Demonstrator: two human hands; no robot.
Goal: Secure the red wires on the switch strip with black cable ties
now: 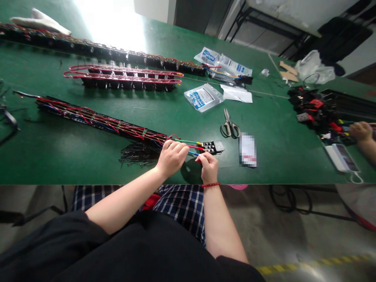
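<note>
My left hand (173, 157) is closed, its fingers curled over the wires at the right end of a long black wiring strip (117, 126) laced with red and blue wires. Out past these fingers run a green wire (188, 141), a red wire (194, 147) and a blue wire (192, 153), leading to a black terminal block (209, 147) with metal screws. My right hand (209, 167), with a red bead bracelet, pinches the blue wire close to the block. Below the strip, beside my left hand, lies a bunch of thin black cable ties (136, 153).
Scissors (230, 127) and a blurred card (248, 150) lie right of the block. Plastic packets (203, 98), a strip with red loops (129, 80) and a longer strip (123, 55) lie farther back. At right, another person's hand (360, 131) is near black-and-red parts (314, 107) and a phone (345, 156).
</note>
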